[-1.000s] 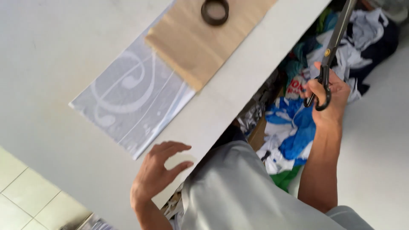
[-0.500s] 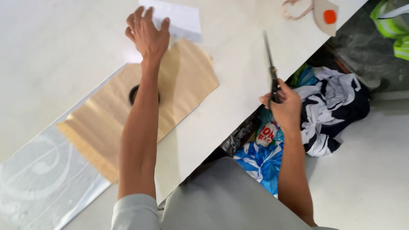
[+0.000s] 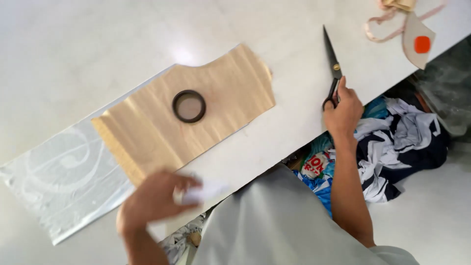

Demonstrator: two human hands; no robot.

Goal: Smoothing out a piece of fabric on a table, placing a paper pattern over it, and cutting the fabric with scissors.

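1. Two hands are working at the white table [image 3: 73, 44]. The left hand [image 3: 149, 203], nearest to the camera, is closing around a small white paper piece [image 3: 203, 191], just below the tan pattern piece [image 3: 196, 118].
2. The right hand [image 3: 343, 110] is gripping black scissors [image 3: 333, 68], right of the pattern; blades look shut, and no cut is showing yet.
3. A dark ring [image 3: 189, 106] is weighting the pattern over the grey fabric [image 3: 59, 181].
4. Half a second ago the left hand was reaching far beyond the pattern; now it is back near.

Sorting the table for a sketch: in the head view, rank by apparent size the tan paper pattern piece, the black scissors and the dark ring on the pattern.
1. Tan paper pattern piece
2. Black scissors
3. Dark ring
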